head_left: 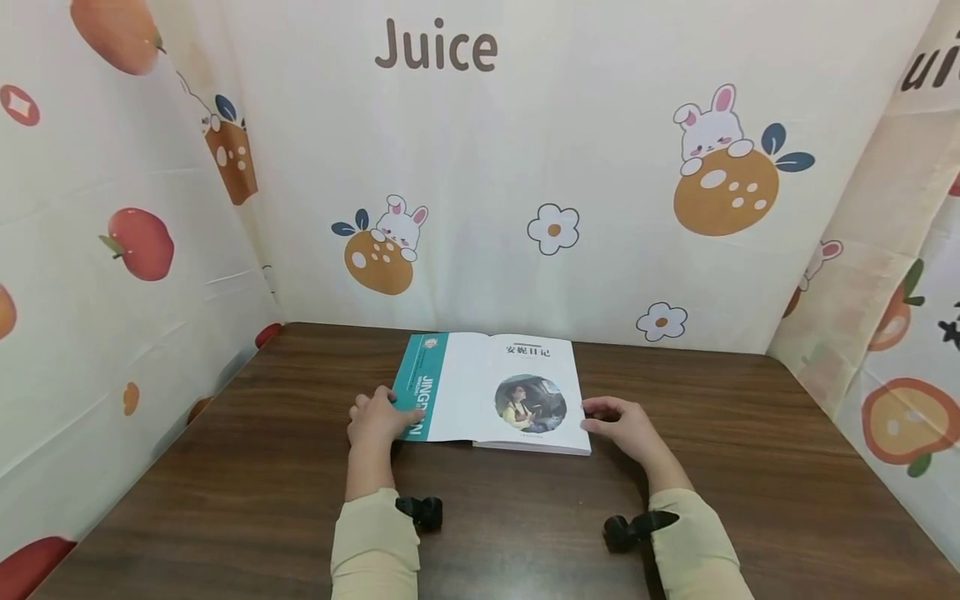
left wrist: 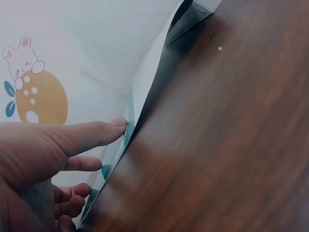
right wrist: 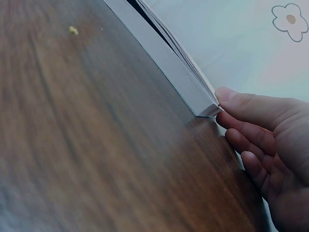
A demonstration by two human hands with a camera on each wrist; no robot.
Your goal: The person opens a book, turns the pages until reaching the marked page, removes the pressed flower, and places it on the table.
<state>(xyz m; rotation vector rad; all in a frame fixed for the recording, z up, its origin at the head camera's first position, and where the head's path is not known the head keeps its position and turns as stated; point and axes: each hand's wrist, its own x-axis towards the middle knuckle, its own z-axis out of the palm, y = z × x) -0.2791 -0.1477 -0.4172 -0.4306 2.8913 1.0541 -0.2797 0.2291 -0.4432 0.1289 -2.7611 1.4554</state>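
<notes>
An open paperback book (head_left: 527, 358) lies on the table, its title page with a round picture facing up. To its left spreads the front cover with a teal flap (head_left: 422, 379). My left hand (head_left: 375, 421) rests at the flap's left edge, the thumb touching its surface and the other fingers loosely bent by the edge. At the right side, my right hand (head_left: 622, 425) pinches the page edge between thumb and forefinger. The right wrist view shows the page block (right wrist: 169, 72) with a dark gap among its upper pages, and the fingertips at its corner.
The brown wooden table (head_left: 510, 508) runs back to a white curtain (head_left: 480, 167) printed with fruit, rabbits and flowers. More curtain hangs at both sides. Black wrist straps (head_left: 426, 514) sit on the pale sleeves. A small yellow crumb (right wrist: 73, 30) lies on the table.
</notes>
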